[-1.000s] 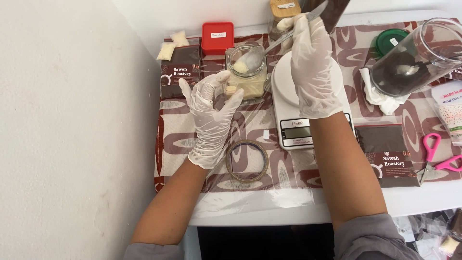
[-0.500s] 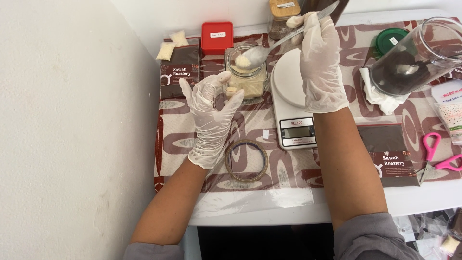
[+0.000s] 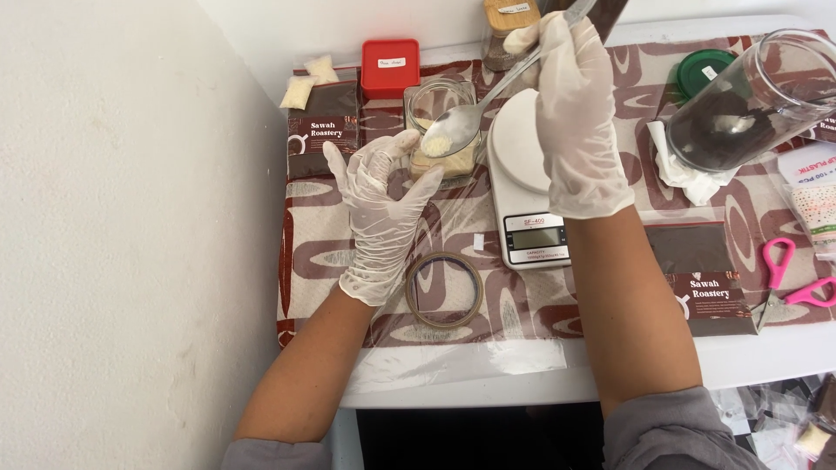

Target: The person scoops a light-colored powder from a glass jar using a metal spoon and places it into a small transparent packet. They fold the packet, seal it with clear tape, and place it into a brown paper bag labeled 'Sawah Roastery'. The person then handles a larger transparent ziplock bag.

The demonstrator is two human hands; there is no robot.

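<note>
My right hand (image 3: 579, 122), in a clear glove, holds a long metal spoon (image 3: 475, 113) by its handle. The spoon's bowl carries pale grains and hovers over an open glass jar (image 3: 440, 130) with the same pale grains in its bottom. My gloved left hand (image 3: 383, 209) is raised just left of the jar with fingers spread, pinching the edge of a small clear plastic bag (image 3: 435, 187) near the jar's base. A white kitchen scale (image 3: 527, 187) sits under my right forearm.
A tape roll (image 3: 444, 289) lies on the patterned cloth (image 3: 322, 261) near the front. A red lidded box (image 3: 389, 67), brown pouches (image 3: 318, 130) and small filled bags (image 3: 300, 87) sit at the back left. A large tilted glass jar (image 3: 749, 100), green lid (image 3: 704, 68) and pink scissors (image 3: 784, 278) are right.
My right hand moved the spoon from high over the scale down and left, so its bowl now hangs over the jar mouth. My left hand stayed by the jar.
</note>
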